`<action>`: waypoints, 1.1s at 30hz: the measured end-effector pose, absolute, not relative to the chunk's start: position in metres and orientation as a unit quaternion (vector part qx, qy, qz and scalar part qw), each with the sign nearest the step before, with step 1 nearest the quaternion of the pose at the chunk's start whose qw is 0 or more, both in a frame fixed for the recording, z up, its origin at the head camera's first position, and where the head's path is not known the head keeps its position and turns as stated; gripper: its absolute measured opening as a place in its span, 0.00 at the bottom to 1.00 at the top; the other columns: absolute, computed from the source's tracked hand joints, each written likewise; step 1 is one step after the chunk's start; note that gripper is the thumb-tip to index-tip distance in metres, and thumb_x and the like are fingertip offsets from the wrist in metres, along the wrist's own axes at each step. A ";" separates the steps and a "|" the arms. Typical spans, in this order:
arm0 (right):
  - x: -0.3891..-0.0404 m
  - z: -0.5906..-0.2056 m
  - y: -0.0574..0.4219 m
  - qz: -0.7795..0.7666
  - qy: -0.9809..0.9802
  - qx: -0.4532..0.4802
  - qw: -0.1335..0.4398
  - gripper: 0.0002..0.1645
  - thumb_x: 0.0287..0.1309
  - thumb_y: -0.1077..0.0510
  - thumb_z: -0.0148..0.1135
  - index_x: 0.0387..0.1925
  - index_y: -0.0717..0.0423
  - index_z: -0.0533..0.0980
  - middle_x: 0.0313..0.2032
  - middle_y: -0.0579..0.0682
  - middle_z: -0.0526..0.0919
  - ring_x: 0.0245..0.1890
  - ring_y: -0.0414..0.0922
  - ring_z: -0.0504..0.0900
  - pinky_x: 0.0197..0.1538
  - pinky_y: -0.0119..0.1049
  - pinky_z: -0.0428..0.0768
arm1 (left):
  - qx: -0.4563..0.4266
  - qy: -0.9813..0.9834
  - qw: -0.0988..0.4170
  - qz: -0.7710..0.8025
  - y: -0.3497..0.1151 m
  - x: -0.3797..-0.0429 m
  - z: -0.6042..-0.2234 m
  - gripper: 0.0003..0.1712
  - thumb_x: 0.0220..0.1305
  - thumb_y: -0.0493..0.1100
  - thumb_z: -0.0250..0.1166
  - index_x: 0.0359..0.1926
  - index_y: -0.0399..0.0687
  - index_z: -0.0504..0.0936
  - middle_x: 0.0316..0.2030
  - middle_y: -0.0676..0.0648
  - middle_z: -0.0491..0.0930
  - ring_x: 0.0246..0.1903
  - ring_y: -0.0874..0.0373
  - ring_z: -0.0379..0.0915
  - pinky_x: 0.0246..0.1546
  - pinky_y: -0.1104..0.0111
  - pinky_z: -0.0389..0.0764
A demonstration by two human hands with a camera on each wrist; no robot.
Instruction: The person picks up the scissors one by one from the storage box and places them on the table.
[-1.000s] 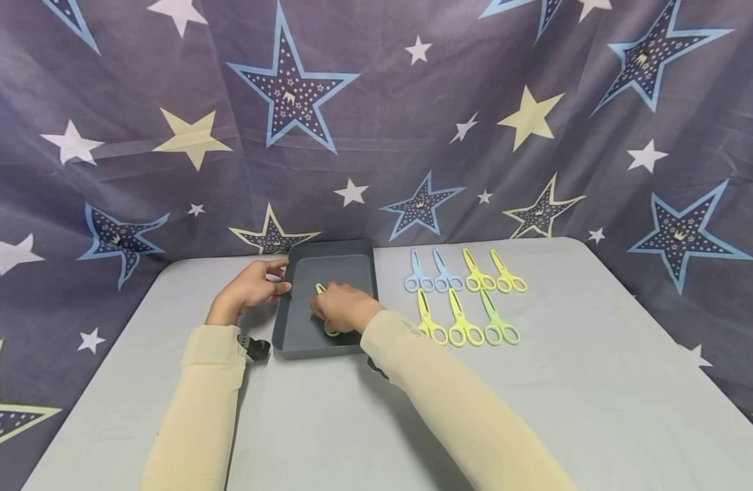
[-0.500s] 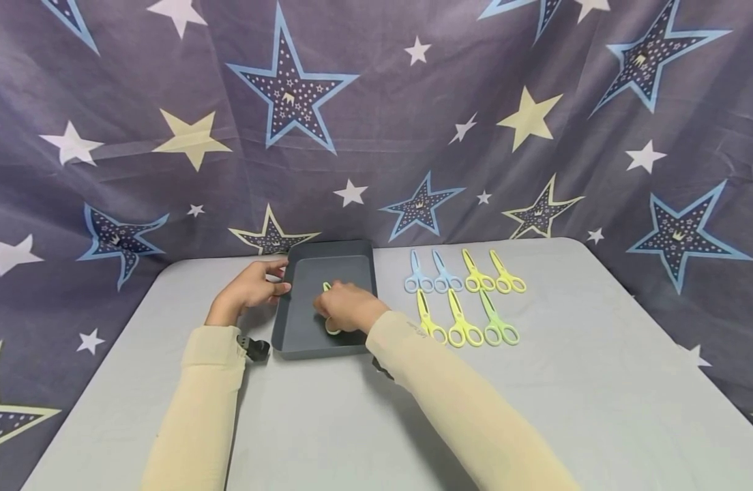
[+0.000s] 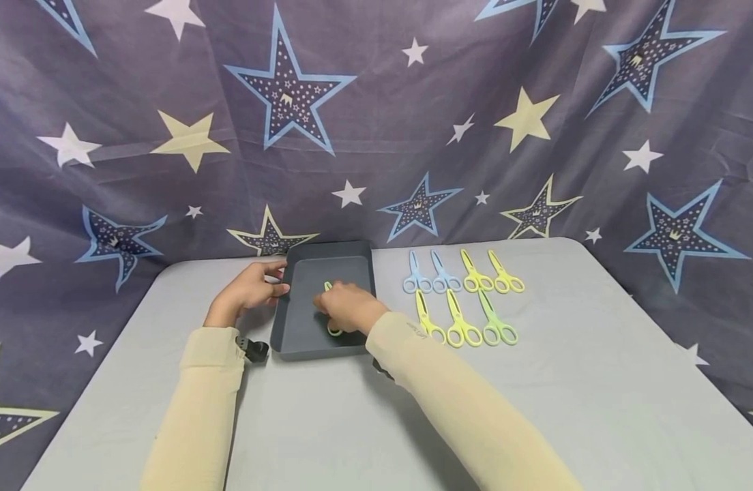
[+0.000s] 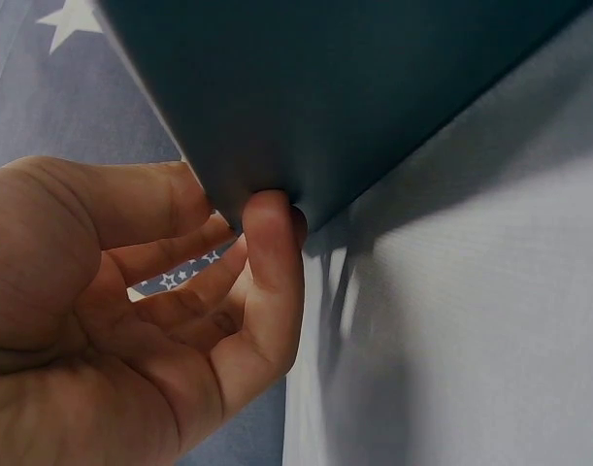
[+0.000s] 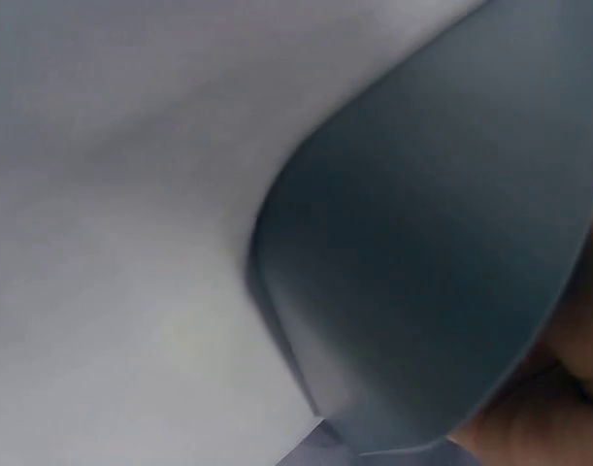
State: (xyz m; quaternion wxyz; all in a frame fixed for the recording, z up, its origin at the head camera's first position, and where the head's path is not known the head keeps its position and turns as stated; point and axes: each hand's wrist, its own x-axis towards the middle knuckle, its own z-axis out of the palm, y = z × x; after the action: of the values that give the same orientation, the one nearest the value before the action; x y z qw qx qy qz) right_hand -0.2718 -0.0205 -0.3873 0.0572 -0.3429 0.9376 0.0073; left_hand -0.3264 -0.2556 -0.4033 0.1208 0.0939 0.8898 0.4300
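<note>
A dark grey rectangular tray [image 3: 303,300] lies on the table. My left hand [image 3: 247,293] grips its left side; in the left wrist view, the bent fingers [image 4: 273,252] meet the outer wall. My right hand [image 3: 346,307] is inside the tray, its fingers pinching a pair of light green scissors [image 3: 328,286] with the blades pointing to the back. The hand covers the middle of the scissors; one end of the blades and part of a handle loop show. In the right wrist view, the tray wall [image 5: 422,233] hides most of the right fingers [image 5: 529,417].
Right of the tray, several scissors lie in two rows: blue scissors [image 3: 417,276] and yellow scissors [image 3: 475,276] behind, more yellow scissors [image 3: 462,327] and green scissors [image 3: 496,324] in front. A star-patterned cloth [image 3: 382,123] hangs behind the grey table [image 3: 573,382].
My right hand has shifted slightly to the right inside the tray, carrying the green scissors along. My left hand keeps its place on the tray's side.
</note>
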 end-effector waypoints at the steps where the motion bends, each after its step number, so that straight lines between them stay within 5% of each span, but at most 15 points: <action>1: -0.272 -0.388 -0.021 0.006 0.938 -0.342 0.058 0.08 0.62 0.56 0.73 0.39 0.47 0.79 0.36 0.45 0.80 0.38 0.46 0.79 0.40 0.38 0.81 | 0.095 0.890 0.120 0.430 -0.256 -0.326 -0.403 0.39 0.71 0.33 0.63 0.77 0.32 0.57 0.65 0.24 0.68 0.43 0.50 0.82 0.40 0.65 0.87; 9: -0.271 -0.387 -0.022 0.003 0.940 -0.338 0.051 0.05 0.65 0.59 0.68 0.33 0.46 0.80 0.34 0.44 0.80 0.35 0.43 0.79 0.38 0.36 0.80 | 0.096 0.892 0.116 0.426 -0.256 -0.325 -0.402 0.39 0.71 0.32 0.63 0.77 0.31 0.57 0.65 0.24 0.68 0.41 0.51 0.82 0.38 0.66 0.87; 17: -0.266 -0.386 -0.024 0.031 0.939 -0.338 0.053 0.07 0.66 0.58 0.68 0.45 0.47 0.84 0.38 0.46 0.84 0.37 0.43 0.80 0.44 0.37 0.84 | 0.099 0.890 0.117 0.429 -0.256 -0.327 -0.404 0.39 0.70 0.32 0.63 0.77 0.31 0.57 0.64 0.24 0.69 0.38 0.53 0.82 0.37 0.66 0.87; 25: -0.269 -0.390 -0.020 0.026 0.940 -0.335 0.054 0.05 0.63 0.58 0.69 0.36 0.47 0.79 0.33 0.45 0.80 0.39 0.45 0.78 0.43 0.39 0.82 | 0.100 0.887 0.120 0.435 -0.256 -0.326 -0.404 0.39 0.70 0.32 0.63 0.77 0.31 0.57 0.64 0.24 0.68 0.37 0.56 0.81 0.38 0.65 0.87; 33: -0.270 -0.391 -0.017 0.015 0.942 -0.332 0.057 0.04 0.65 0.56 0.68 0.36 0.46 0.79 0.34 0.45 0.79 0.39 0.45 0.77 0.42 0.40 0.82 | 0.098 0.888 0.122 0.433 -0.256 -0.326 -0.404 0.40 0.71 0.32 0.63 0.77 0.32 0.56 0.64 0.24 0.68 0.34 0.58 0.80 0.37 0.65 0.87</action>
State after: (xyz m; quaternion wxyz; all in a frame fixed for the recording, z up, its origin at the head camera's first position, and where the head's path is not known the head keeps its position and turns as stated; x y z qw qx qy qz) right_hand -0.2702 -0.0168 -0.3914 0.0567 -0.3315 0.9416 0.0149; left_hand -0.3262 -0.2563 -0.4039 0.1216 0.0976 0.8879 0.4328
